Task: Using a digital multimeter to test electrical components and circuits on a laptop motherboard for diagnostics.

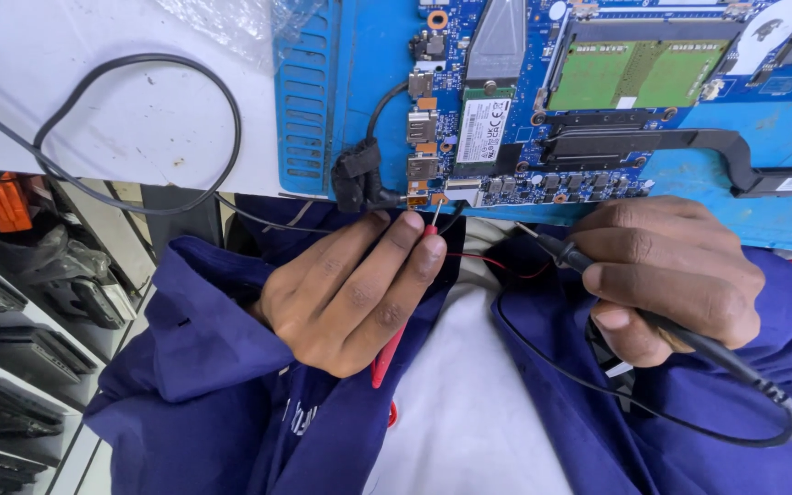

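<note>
The left hand [350, 289] is closed around a red probe [394, 339], its metal tip held against the near edge of a blue circuit board [524, 174], just beside a row of side ports [421, 137]. The right hand [666, 275] is curled around a black probe [588, 263], whose tip is seen just short of the same edge. A black lead [598, 385] is looped across the blue sleeves [194, 367]; a black cable [139, 137] lies on the white table [66, 55].
</note>
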